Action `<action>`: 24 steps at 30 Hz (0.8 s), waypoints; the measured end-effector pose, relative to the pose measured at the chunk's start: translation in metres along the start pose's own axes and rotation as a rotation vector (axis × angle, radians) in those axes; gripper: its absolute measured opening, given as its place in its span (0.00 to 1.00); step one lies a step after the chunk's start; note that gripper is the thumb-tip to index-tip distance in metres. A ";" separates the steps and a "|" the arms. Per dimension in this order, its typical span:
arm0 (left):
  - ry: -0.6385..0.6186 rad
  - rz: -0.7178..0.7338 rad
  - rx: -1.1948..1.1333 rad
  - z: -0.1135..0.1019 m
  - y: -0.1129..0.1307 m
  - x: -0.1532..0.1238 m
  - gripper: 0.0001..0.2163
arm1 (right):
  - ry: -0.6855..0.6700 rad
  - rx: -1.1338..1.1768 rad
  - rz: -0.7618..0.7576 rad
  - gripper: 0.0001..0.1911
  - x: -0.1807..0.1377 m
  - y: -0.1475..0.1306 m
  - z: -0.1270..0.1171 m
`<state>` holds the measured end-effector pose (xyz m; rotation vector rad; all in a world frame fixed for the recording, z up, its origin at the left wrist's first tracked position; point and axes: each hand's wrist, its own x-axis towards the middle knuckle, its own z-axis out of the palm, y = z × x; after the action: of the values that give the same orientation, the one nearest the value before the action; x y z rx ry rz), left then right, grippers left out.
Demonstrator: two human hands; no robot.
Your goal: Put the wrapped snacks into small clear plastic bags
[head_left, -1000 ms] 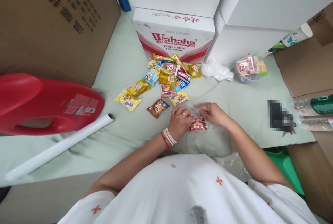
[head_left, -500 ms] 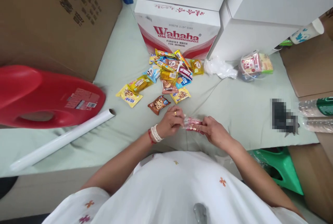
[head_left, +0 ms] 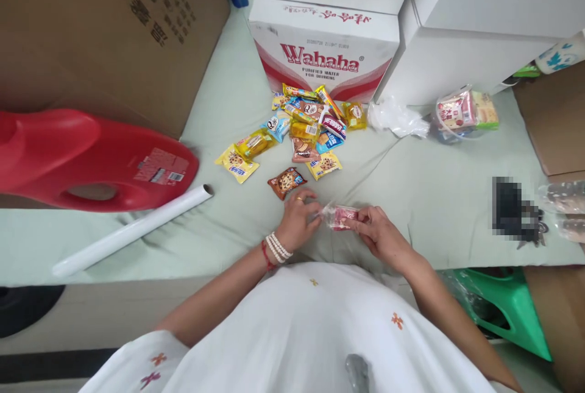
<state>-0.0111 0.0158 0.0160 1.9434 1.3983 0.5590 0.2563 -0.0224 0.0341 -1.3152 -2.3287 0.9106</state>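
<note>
Between my hands is a small pink snack packet (head_left: 343,218) with a clear plastic end. My right hand (head_left: 378,233) grips its right side, thumb and fingers closed on it. The fingers of my left hand (head_left: 298,220) pinch the crumpled clear end on the left. Just beyond my left hand lies a brown cookie packet (head_left: 286,182), flat on the green cloth. Farther back is a loose pile of wrapped snacks (head_left: 305,131) in yellow, blue, brown and purple wrappers.
A Wahaha water carton (head_left: 324,52) stands behind the pile. At left are a red plastic stool (head_left: 109,149), a white roll (head_left: 137,231) and a large cardboard box (head_left: 114,33). A clear bag of snacks (head_left: 457,114) sits at right, with keys (head_left: 532,231) nearer the edge.
The camera view has shifted, so the table things appear farther right. My left fingers have spread slightly at the packet's clear end, while my right hand keeps its grip.
</note>
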 end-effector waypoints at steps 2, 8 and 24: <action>-0.069 -0.036 -0.160 -0.005 0.010 -0.002 0.05 | 0.012 0.038 -0.022 0.22 0.000 0.004 0.003; -0.115 0.031 -0.201 0.002 0.040 0.005 0.07 | 0.031 0.036 -0.001 0.23 0.002 0.005 0.004; -0.047 0.003 -0.275 0.032 0.012 0.027 0.29 | 0.166 0.051 -0.043 0.22 -0.006 0.011 0.017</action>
<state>0.0275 0.0300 0.0012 1.7282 1.2193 0.6652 0.2578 -0.0299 0.0141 -1.2640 -2.1848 0.8101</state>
